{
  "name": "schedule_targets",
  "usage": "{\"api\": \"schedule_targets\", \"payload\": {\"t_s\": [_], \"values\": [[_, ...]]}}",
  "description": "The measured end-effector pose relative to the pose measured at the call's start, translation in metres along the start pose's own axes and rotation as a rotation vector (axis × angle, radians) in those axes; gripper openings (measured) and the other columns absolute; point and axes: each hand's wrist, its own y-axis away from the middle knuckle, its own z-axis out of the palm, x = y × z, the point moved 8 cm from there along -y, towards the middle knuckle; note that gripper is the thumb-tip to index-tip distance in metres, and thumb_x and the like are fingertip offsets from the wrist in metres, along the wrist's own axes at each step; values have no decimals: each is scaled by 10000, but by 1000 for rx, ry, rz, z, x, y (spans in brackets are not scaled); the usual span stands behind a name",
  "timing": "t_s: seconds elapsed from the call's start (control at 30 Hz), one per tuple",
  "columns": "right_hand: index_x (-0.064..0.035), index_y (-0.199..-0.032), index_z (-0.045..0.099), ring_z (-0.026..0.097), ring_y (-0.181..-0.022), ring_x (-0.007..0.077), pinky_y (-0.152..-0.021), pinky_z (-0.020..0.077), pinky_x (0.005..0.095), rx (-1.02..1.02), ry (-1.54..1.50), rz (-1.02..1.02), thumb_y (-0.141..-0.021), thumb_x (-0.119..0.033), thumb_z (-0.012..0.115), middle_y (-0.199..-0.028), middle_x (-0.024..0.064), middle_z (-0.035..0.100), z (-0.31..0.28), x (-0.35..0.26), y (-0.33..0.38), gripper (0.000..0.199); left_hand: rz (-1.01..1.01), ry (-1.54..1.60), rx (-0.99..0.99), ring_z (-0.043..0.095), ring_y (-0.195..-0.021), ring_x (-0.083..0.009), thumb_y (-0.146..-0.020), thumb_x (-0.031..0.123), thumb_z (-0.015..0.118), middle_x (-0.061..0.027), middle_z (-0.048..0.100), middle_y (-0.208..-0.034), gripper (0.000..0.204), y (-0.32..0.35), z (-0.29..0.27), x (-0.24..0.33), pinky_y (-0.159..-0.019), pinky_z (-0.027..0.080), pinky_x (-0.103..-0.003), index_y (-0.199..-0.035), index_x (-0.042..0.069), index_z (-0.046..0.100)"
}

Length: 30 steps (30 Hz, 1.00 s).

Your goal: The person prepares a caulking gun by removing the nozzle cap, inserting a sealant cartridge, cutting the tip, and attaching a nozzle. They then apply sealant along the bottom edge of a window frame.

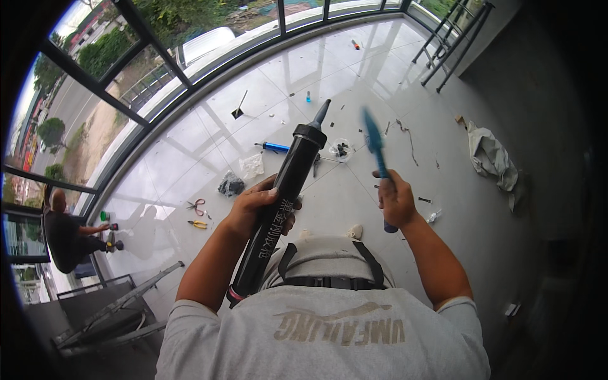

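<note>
My left hand grips a long black sealant cartridge around its middle, its tapered nozzle pointing up and away from me. My right hand is closed around the handle of a blue tool, which is held upright and looks blurred. The two hands are apart, in front of my chest, with the white tiled floor far below.
On the floor lie a blue-handled tool, scissors and yellow pliers, small plastic bags, a crumpled cloth and scattered bits. A ladder stands at top right. Glass walls curve around the left. Another person crouches at far left.
</note>
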Motion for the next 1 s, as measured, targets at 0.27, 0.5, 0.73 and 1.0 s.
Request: {"api": "schedule_targets", "payload": {"t_s": [0.27, 0.5, 0.73, 1.0], "values": [[-21, -1200, 584, 525, -590, 73, -550, 459, 251, -90, 172, 135, -1018, -300, 625, -720, -7, 535, 17, 68, 14, 335, -65, -183, 86, 696, -699, -268, -846, 374, 765, -165, 636, -999, 714, 1, -13, 0, -615, 596, -389, -1375, 8, 454], [-40, -1037, 615, 658, -803, 333, -759, 513, 439, -70, 445, 550, -960, -307, 647, -844, 159, 675, 22, 229, 72, 280, 26, -575, 138, 657, -797, -175, -836, 361, 796, -80, 615, -932, 693, 1, -39, -9, -726, 564, -344, -1352, 22, 481], [-27, -956, 640, 682, -808, 372, -736, 518, 463, 78, 509, 649, -929, -303, 688, -821, 180, 685, 11, 280, 121, 282, -52, -747, 273, 616, -768, -129, -827, 218, 813, -53, 617, -900, 591, -1, -57, -33, -698, 531, -297, -1302, 16, 523], [-60, -834, 607, 512, -483, 117, -493, 443, 293, 205, 204, 662, -949, -301, 712, -619, 16, 574, 2, 258, 100, 287, -27, -937, 325, 627, -879, -163, -774, 255, 853, -83, 677, -985, 578, -22, -70, -40, -837, 517, -318, -1228, -6, 606]]}}
